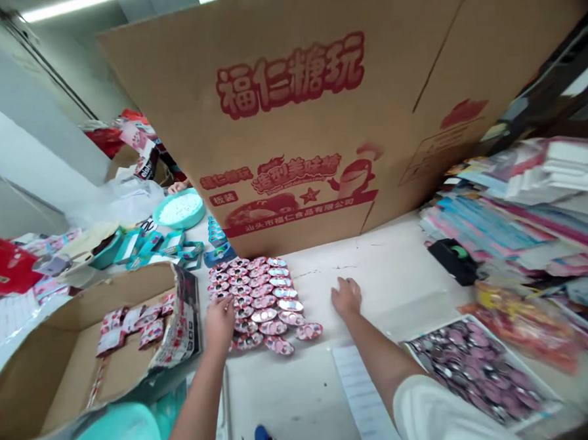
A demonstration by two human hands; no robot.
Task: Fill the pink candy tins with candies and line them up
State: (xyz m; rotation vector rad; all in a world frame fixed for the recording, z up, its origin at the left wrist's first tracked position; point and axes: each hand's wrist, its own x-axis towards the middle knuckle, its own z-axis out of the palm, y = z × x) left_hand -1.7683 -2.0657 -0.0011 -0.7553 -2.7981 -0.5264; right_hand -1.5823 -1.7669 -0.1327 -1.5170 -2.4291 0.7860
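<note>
While the left hand (219, 322) bends its fingers narrowly at the left edge of the rows of pink oval packs (263, 290), whether it grips one I cannot tell. These packs lie mid-bench, just near of a tall cardboard panel (289, 135). The right hand (347, 297), fingers loosely apart and curved, is at the bench (390, 267) right of the rows. An open carton (57, 318) sits left; pink and silver discs (479, 368) fill a tray (545, 413) near right.
</note>
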